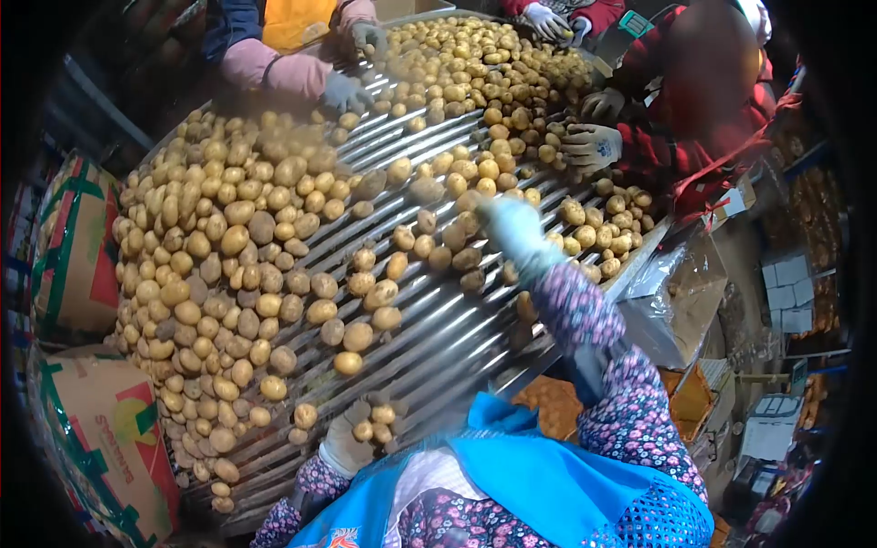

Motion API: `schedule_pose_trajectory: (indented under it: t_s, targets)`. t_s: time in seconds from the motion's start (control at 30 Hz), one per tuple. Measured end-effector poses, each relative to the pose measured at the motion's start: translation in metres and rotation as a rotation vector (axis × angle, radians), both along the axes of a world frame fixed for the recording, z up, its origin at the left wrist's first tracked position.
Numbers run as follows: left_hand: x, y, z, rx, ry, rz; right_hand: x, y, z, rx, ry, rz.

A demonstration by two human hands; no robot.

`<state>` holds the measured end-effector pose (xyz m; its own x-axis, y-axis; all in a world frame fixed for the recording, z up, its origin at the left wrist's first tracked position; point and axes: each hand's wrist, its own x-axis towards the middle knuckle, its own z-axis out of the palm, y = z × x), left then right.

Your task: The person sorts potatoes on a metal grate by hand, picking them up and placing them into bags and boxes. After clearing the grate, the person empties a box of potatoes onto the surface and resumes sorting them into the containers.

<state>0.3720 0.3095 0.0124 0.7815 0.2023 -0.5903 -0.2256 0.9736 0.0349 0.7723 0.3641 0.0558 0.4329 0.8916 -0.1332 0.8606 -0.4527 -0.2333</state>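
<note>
My left hand point(344, 444), in a pale glove, is low over the slatted metal table near my body. Its fingers curl around a few small potatoes point(364, 430). Stretched out to the far right, my right hand point(514, 230) wears a light glove and is smeared by motion. Its fingertips are right at some potatoes point(470, 201) in the middle of the slats. Between my hands, loose potatoes point(348, 363) lie scattered on the metal bars point(429, 333).
A big potato heap point(210, 237) covers the left side; another point(466, 55) lies at the back. Co-workers' gloved hands point(592, 146) work at the right and far edges. Cardboard boxes point(100, 438) stand along the left, and a plastic-lined box point(681, 301) at the right.
</note>
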Motion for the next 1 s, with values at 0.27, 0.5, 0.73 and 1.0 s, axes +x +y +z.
schedule_pose_trajectory:
  t_s: [0.27, 0.5, 0.73, 1.0]
  targets:
    - [0.003, 0.012, -0.013, 0.037, 0.065, -0.022, 0.162, 0.076, -0.093, -0.05, -0.031, -0.315]
    - [-0.003, 0.016, -0.011, 0.013, 0.192, 0.069, 0.178, 0.029, -0.086, 0.171, -0.007, -0.346]
    - [0.01, 0.017, -0.026, 0.494, 0.262, -0.264, -0.031, -0.025, -0.007, 0.558, 0.81, -0.038]
    - [0.0, 0.013, -0.03, 0.138, -0.028, -0.122, -0.155, -0.026, 0.004, 0.244, 0.516, 0.751]
